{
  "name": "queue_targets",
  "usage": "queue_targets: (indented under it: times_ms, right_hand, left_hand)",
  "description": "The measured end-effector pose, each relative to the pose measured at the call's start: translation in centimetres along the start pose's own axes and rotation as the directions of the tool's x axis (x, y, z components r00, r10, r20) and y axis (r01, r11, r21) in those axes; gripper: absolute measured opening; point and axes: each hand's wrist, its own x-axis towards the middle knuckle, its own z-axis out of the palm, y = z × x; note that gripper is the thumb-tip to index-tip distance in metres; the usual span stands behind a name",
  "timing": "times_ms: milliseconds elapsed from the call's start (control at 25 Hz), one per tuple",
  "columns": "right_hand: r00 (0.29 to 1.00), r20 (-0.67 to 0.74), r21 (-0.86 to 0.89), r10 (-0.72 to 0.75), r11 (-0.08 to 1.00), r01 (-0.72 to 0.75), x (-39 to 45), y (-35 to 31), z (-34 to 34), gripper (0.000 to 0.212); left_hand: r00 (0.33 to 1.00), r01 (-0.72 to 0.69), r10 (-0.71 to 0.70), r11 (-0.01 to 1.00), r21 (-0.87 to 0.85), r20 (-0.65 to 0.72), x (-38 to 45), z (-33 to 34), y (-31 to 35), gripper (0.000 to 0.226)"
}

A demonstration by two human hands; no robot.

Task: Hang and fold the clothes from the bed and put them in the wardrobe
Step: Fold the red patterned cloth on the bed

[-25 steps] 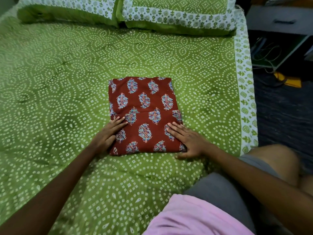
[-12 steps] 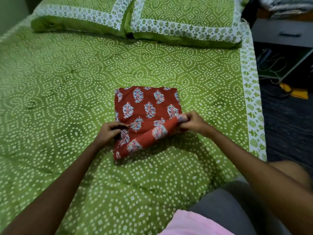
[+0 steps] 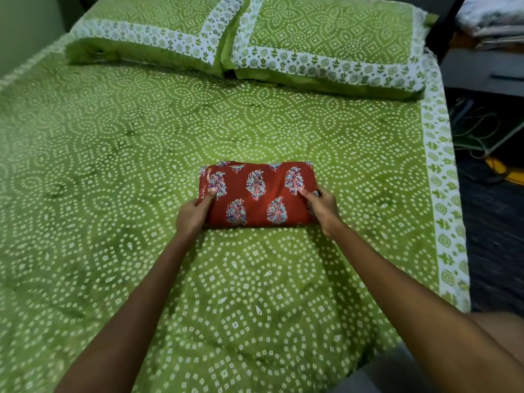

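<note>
A red garment (image 3: 256, 194) with blue-and-white floral motifs lies folded into a small flat rectangle in the middle of the green patterned bed (image 3: 113, 165). My left hand (image 3: 192, 214) grips its left end, thumb on top and fingers tucked underneath. My right hand (image 3: 321, 207) grips the right end the same way, thumb pressed on the top layer. Both arms reach in from the near edge of the bed.
Two green pillows (image 3: 326, 43) with white printed borders lie at the head of the bed. Right of the bed stands a grey cabinet (image 3: 487, 72) with cables and a yellow item on the dark floor below it. A pale wall runs along the far left.
The near half of the red garment has been lifted and folded over away from me, halving it. Both hands went from lying flat on it to gripping its ends.
</note>
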Motion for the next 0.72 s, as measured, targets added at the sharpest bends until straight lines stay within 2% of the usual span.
queue_targets:
  times_ms: [40, 80, 200, 320, 400, 440, 480, 520, 560, 600, 640, 680, 720]
  right_hand:
    - [0.998, -0.048, -0.067, -0.049, 0.997, 0.046, 0.3, 0.1, 0.5, 0.035]
    - [0.993, -0.085, -0.155, -0.087, 0.985, 0.073, 0.7, 0.0, 0.9, 0.037]
    - [0.974, -0.176, -0.418, -0.140, 0.907, 0.055, 1.2, 0.1, 1.9, 0.044]
    - [0.968, -0.199, -0.585, -0.154, 0.811, 0.009, 1.2, 0.4, 1.9, 0.045]
    - [0.969, -0.199, -0.670, -0.147, 0.742, -0.025, 0.9, -0.2, 1.7, 0.043]
    - [0.956, -0.207, -0.740, -0.207, 0.672, -0.015, 0.7, -0.7, 1.7, 0.042]
    - [0.923, -0.200, -0.812, -0.327, 0.583, 0.031, 0.5, -1.1, 1.9, 0.042]
    - [0.868, -0.154, -0.863, -0.472, 0.492, 0.115, 0.4, -1.4, 2.4, 0.043]
    - [0.823, -0.050, -0.880, -0.565, 0.415, 0.232, 0.3, -1.6, 3.2, 0.045]
    - [0.811, 0.104, -0.861, -0.576, 0.357, 0.363, 0.1, -1.5, 4.2, 0.048]
    - [0.815, 0.267, -0.834, -0.514, 0.301, 0.463, 0.0, -1.0, 5.2, 0.051]
    - [0.830, 0.387, -0.829, -0.402, 0.243, 0.504, 0.0, -0.3, 6.0, 0.054]
    - [0.845, 0.431, -0.843, -0.316, 0.193, 0.502, 0.3, 0.6, 6.5, 0.056]
  left_hand:
    - [0.992, -0.064, 0.080, 0.986, 0.157, -0.097, -0.2, 0.6, 0.6, 0.054]
    - [0.980, -0.093, 0.130, 0.970, 0.227, -0.153, -0.3, 1.2, 1.1, 0.053]
    - [0.959, -0.104, 0.167, 0.958, 0.267, -0.228, -0.4, 2.5, 2.1, 0.054]
    - [0.975, -0.075, 0.159, 0.893, 0.444, -0.155, 0.6, 2.6, 1.9, 0.058]
    - [0.993, -0.003, 0.066, 0.842, 0.540, -0.099, 1.2, 1.8, 2.3, 0.061]
    - [0.994, 0.039, 0.031, 0.781, 0.623, -0.101, 1.2, 1.4, 3.1, 0.063]
    - [0.988, 0.024, 0.090, 0.701, 0.713, -0.122, 1.0, 1.4, 3.9, 0.064]
    - [0.964, -0.073, 0.240, 0.645, 0.761, -0.111, 0.8, 1.6, 4.6, 0.062]
    - [0.896, -0.269, 0.442, 0.633, 0.726, -0.054, 0.6, 2.5, 4.9, 0.057]
    - [0.822, -0.471, 0.566, 0.621, 0.627, 0.058, 0.5, 3.5, 5.0, 0.052]
    - [0.766, -0.607, 0.608, 0.578, 0.545, 0.208, 0.5, 4.5, 4.6, 0.051]
    - [0.738, -0.662, 0.570, 0.508, 0.551, 0.360, 0.7, 5.5, 3.9, 0.052]
    - [0.737, -0.661, 0.509, 0.411, 0.627, 0.444, 1.1, 6.4, 3.0, 0.055]
